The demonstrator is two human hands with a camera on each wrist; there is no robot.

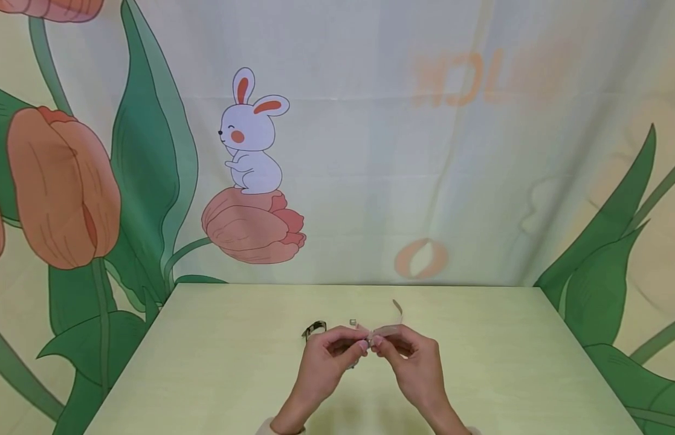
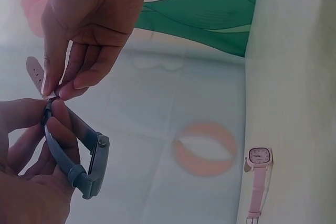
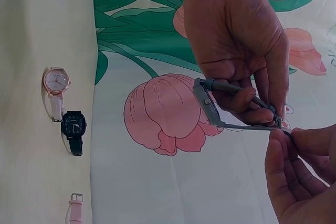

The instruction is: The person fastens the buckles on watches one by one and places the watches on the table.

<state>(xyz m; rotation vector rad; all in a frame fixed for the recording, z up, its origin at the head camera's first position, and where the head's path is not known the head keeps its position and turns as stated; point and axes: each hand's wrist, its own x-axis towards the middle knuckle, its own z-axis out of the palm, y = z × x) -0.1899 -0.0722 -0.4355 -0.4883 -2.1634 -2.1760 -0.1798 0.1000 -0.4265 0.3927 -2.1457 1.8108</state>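
1. Work position: I hold the grey-blue wristwatch with a rectangular case (image 2: pixel 99 165) up between my two hands, at the lower centre of the head frame.
2. Left hand (image 1: pixel 323 365): grasping. My thumb and fingers pinch the strap, and some fingers sit inside its loop.
3. Right hand (image 1: pixel 421 365): grasping. My thumb and fingertips pinch the strap where its two halves converge, close against the left fingertips.
4. Governing relation: the case hangs below the meeting point. In the right wrist frame, the loop's long axis runs from the case, near the centre, rightward to the fingertips. The case is nearer my left hand. The dull brown, holed strap tail (image 2: pixel 34 73) projects past my right fingertips, at the left of the left wrist frame.
5. Limit: my fingers cover the joint; I cannot tell whether the tail passes through a buckle.
6. Other items on the pale yellow tabletop (image 1: pixel 206 374): the rose-gold round watch with a whitish strap (image 3: pixel 56 81) and the black square-faced watch (image 3: pixel 73 124) lie close together at the left of the right wrist frame. The pink square-faced watch (image 2: pixel 260 157) lies at the lower right of the left wrist frame.
7. Containers: I see none in these views.
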